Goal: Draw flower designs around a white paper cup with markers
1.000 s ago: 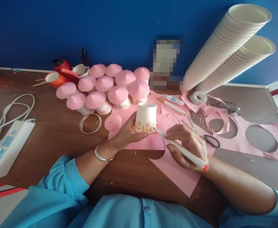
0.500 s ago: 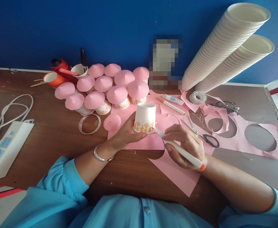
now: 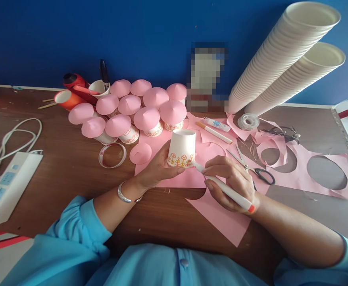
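Note:
My left hand [image 3: 162, 165] is closed around the side and lower edge of a white paper cup [image 3: 182, 143], held upside down above the pink paper. Red and yellow flowers are drawn in a band near the cup's wide rim. In my right hand [image 3: 231, 180] is a white marker pen [image 3: 229, 190] with a red end, gripped like a pencil. The pen's tip meets the drawn band at the cup's lower right. Behind the cup stand several decorated cups under pink cone-shaped paper roofs [image 3: 174, 112].
Scissors [image 3: 260, 174], an orange-capped marker [image 3: 214, 132], a glue bottle [image 3: 217, 124] and a tape roll [image 3: 248, 122] lie among pink paper scraps [image 3: 300, 174]. Two tall cup stacks [image 3: 276, 63] lean at the back right. A power strip [image 3: 14, 186] sits at left, a cut cup ring [image 3: 112, 155] nearer.
The pen and my right hand have shifted very slightly at the cup's flower band. My left hand keeps the cup in nearly the same place.

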Action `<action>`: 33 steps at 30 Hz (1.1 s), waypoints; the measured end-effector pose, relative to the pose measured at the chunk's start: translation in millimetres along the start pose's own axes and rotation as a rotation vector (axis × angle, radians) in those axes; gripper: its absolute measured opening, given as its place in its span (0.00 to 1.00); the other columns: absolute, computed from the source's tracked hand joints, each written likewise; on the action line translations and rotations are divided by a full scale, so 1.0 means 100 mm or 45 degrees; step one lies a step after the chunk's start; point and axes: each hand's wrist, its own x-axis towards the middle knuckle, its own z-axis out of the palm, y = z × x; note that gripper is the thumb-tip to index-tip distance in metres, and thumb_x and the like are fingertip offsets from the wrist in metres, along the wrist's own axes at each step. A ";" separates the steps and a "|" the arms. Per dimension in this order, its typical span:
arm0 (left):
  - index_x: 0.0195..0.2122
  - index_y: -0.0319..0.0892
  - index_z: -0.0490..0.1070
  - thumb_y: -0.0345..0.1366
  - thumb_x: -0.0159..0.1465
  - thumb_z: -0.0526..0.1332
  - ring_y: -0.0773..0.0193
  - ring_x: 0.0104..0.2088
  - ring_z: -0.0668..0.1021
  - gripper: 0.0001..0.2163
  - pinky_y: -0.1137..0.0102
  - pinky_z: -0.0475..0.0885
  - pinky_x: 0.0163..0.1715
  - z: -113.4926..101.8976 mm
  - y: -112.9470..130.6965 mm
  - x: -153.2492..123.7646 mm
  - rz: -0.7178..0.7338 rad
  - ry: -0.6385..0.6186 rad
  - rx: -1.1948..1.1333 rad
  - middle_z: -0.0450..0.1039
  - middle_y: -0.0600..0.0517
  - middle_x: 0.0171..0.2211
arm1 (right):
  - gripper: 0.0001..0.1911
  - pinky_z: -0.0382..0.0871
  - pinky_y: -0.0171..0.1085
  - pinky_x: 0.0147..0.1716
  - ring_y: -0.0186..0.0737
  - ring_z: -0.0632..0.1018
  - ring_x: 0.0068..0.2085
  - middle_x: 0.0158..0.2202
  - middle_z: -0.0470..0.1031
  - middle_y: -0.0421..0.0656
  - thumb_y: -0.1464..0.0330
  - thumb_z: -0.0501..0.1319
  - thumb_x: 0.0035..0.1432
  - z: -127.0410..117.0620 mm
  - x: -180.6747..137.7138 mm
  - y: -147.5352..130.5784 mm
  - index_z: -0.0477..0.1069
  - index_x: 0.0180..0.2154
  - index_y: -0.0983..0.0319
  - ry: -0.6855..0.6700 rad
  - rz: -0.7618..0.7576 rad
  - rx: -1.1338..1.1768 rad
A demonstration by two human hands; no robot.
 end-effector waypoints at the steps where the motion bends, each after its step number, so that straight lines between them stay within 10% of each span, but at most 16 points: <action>1: 0.57 0.46 0.68 0.44 0.58 0.77 0.52 0.51 0.79 0.29 0.58 0.75 0.52 0.00 0.00 0.00 -0.001 0.000 -0.002 0.76 0.47 0.49 | 0.07 0.79 0.39 0.28 0.42 0.82 0.34 0.33 0.78 0.45 0.75 0.59 0.69 0.00 0.00 0.00 0.70 0.47 0.61 -0.002 0.002 0.002; 33: 0.58 0.45 0.70 0.44 0.57 0.77 0.49 0.53 0.80 0.30 0.58 0.76 0.52 -0.01 -0.01 -0.02 -0.005 0.028 -0.011 0.78 0.45 0.52 | 0.09 0.79 0.39 0.29 0.43 0.82 0.35 0.33 0.79 0.45 0.75 0.61 0.66 0.00 0.01 -0.01 0.73 0.48 0.61 0.023 0.044 0.072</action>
